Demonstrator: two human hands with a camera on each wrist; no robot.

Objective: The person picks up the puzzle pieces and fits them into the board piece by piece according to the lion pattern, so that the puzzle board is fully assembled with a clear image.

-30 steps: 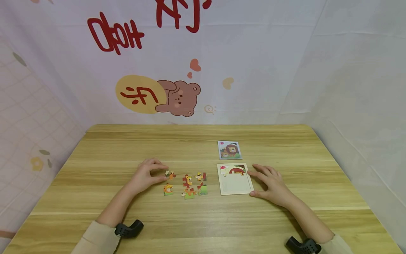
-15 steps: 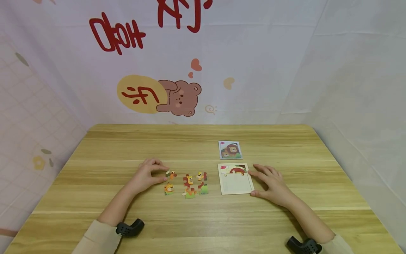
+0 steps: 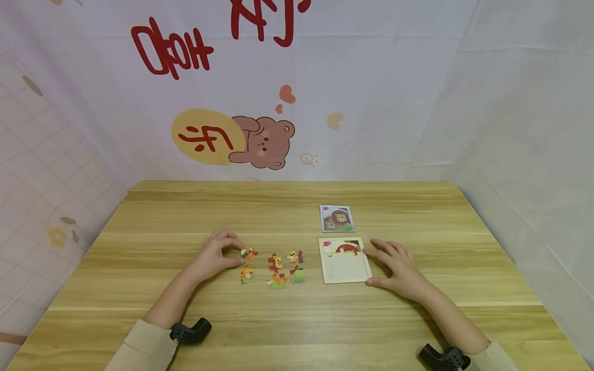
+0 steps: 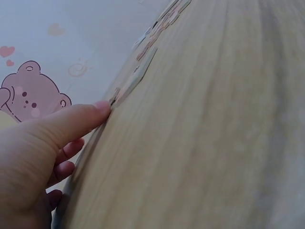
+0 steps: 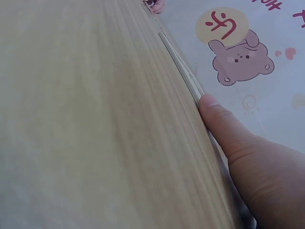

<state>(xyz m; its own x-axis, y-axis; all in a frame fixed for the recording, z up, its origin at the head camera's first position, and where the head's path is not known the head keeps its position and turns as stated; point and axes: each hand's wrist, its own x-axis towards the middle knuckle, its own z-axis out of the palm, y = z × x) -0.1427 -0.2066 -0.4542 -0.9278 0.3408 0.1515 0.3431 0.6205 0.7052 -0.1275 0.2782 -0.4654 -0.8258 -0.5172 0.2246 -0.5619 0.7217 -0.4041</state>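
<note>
My left hand [image 3: 216, 257] is at the left end of a loose group of puzzle pieces, its thumb and index finger pinching the left side of a small green-and-orange puzzle piece [image 3: 251, 254]. In the left wrist view the thumb tip overlaps that piece's edge. On the right, my right hand [image 3: 398, 270] rests beside the pale puzzle board [image 3: 345, 273], fingertips along its right edge and thumb at its near right corner. A strip of fitted pieces [image 3: 345, 248] fills the board's far row; the rest of its tray is bare.
Several loose pieces lie between hands and board, among them a lion-face piece [image 3: 275, 263], a cub-face piece [image 3: 247, 275] and a green-grass piece [image 3: 297, 275]. Behind the board lies a lion picture card [image 3: 336, 219]. A printed cloth [image 3: 371, 103] hangs beyond the wooden table [image 3: 297, 330].
The left fingertips and the piece at them have shifted very slightly left. The right hand and the board stay in place.
</note>
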